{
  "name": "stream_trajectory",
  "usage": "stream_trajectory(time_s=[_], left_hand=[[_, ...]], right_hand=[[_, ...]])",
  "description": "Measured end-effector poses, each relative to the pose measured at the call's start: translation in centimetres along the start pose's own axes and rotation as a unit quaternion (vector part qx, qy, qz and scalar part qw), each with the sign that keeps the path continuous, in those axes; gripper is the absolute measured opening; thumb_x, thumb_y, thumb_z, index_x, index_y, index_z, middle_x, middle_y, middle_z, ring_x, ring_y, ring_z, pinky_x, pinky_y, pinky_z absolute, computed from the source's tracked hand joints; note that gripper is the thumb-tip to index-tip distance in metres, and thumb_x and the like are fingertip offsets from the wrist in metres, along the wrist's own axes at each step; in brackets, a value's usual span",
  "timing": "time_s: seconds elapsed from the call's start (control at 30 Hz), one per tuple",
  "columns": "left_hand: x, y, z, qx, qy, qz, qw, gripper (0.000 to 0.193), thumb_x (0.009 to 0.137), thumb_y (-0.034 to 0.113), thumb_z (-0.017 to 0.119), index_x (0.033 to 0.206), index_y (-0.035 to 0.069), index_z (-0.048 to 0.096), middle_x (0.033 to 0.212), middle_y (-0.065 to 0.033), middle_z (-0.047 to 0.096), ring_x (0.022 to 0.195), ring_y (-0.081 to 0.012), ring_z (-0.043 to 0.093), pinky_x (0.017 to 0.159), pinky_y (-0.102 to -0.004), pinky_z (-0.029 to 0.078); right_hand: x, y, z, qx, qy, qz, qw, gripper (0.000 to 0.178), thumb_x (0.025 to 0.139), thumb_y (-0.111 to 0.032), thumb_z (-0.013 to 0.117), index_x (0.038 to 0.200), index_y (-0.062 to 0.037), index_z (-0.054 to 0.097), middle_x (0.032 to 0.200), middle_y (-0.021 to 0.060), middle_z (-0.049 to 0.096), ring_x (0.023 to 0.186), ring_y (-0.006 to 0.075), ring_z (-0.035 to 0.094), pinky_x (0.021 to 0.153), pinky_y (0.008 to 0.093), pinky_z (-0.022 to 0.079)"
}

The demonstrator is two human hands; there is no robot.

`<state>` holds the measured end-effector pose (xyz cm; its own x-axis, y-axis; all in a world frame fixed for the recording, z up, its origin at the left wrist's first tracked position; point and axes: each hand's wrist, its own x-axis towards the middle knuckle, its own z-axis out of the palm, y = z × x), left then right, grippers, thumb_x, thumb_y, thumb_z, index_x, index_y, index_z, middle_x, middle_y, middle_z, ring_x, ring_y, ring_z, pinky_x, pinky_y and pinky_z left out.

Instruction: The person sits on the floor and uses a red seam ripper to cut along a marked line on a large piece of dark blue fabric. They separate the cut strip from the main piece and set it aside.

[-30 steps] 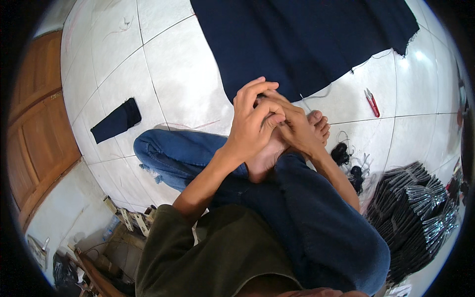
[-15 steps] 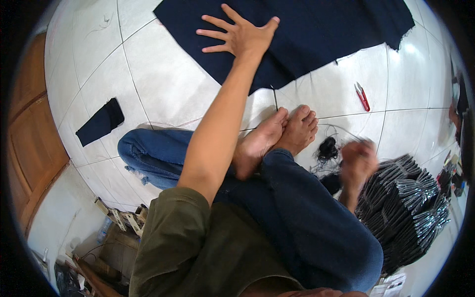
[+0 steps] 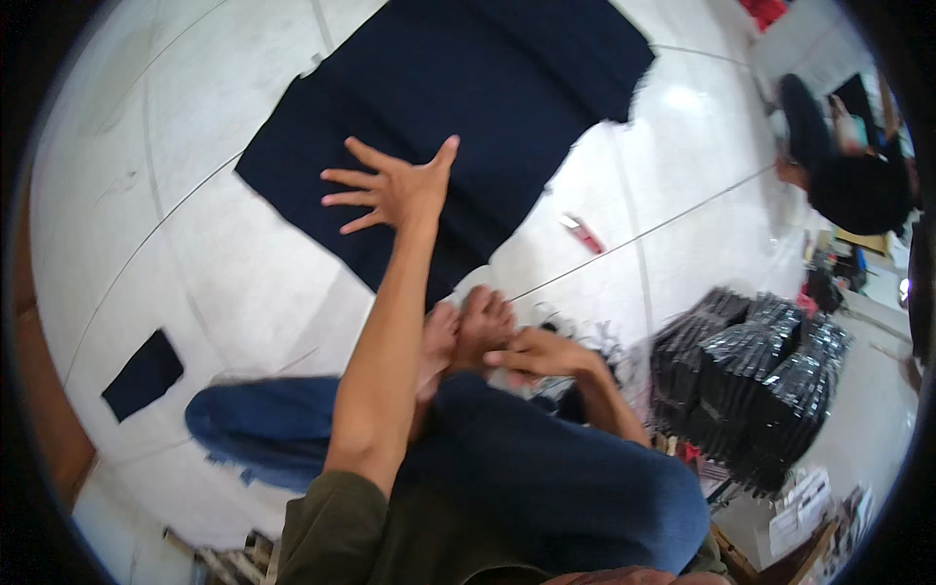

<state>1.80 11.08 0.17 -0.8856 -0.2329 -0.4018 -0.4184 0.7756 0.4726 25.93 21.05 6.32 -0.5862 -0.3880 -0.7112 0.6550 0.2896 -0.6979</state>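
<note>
A large dark navy cloth [image 3: 468, 88] lies spread on the tiled floor. My left hand [image 3: 402, 190] rests flat on it, fingers stretched wide and holding nothing. Beside my bare feet [image 3: 478, 322] is my right hand [image 3: 536, 356], its fingers curled together; whatever they may hold is hidden. Dark thread scraps [image 3: 595, 341] lie on the floor behind that hand, partly covered by it. To the right of the cloth's near corner sits a pair of red-handled thread snips [image 3: 582, 233], touched by neither hand.
A small folded dark cloth [image 3: 143, 375] lies at the left. Stacked bundles in shiny clear wrap [image 3: 751, 380] stand at the right. Farther off, at the right rim, another person [image 3: 858, 185] is low to the floor. My crossed legs in jeans [image 3: 565, 468] fill the near side.
The whole view has turned, bringing the other person into sight. My right hand has moved left, from beside the wrapped bundles to close by my feet. My left hand stays spread on the cloth.
</note>
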Motion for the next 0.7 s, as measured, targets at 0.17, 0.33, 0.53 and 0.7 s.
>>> stream_trajectory(time_s=[0.17, 0.33, 0.53, 0.7], left_hand=[[0.2, -0.3, 3.2, 0.114, 0.030, 0.092, 0.989, 0.130, 0.077, 0.076, 0.072, 0.167, 0.013, 0.003, 0.165, -0.0403, -0.007, 0.147, -0.0657, -0.016, 0.103, -0.0877, -0.003], [2.1, -1.5, 2.3, 0.119, 0.024, 0.125, 0.985, 0.112, 0.089, 0.071, 0.062, 0.168, 0.018, 0.003, 0.166, -0.0371, -0.008, 0.149, -0.0623, -0.017, 0.104, -0.0868, -0.003], [2.2, -3.3, 1.4, 0.120, 0.043, 0.120, 0.985, 0.108, 0.091, 0.069, 0.060, 0.168, 0.018, 0.003, 0.166, -0.0364, -0.009, 0.150, -0.0603, -0.017, 0.106, -0.0858, -0.002], [1.7, -3.5, 0.5, 0.060, 0.038, 0.103, 0.992, 0.110, 0.088, 0.072, 0.062, 0.166, 0.012, 0.013, 0.167, -0.0345, -0.002, 0.152, -0.0581, -0.013, 0.110, -0.0823, 0.000]], right_hand=[[7.1, -4.2, 0.0, 0.140, 0.373, -0.290, 0.870, 0.058, 0.107, -0.043, 0.054, 0.130, 0.0099, 0.061, 0.111, 0.0261, 0.069, 0.098, 0.0309, 0.066, 0.092, 0.0358, 0.050], [3.8, -3.4, -2.1, -0.441, 0.498, 0.017, 0.746, 0.048, 0.096, -0.042, 0.069, 0.095, 0.0062, 0.069, 0.094, 0.0279, 0.071, 0.095, 0.0386, 0.071, 0.092, 0.0460, 0.053], [-6.3, 3.0, -0.7, -0.384, 0.417, 0.297, 0.769, 0.053, 0.099, -0.050, 0.059, 0.078, -0.0031, 0.073, 0.077, 0.0234, 0.071, 0.074, 0.0386, 0.073, 0.063, 0.0474, 0.057], [-2.9, 2.6, 0.6, -0.167, 0.097, 0.176, 0.965, 0.063, 0.104, -0.053, 0.050, 0.094, 0.0049, 0.071, 0.091, 0.0253, 0.073, 0.092, 0.0350, 0.073, 0.079, 0.0452, 0.056]])
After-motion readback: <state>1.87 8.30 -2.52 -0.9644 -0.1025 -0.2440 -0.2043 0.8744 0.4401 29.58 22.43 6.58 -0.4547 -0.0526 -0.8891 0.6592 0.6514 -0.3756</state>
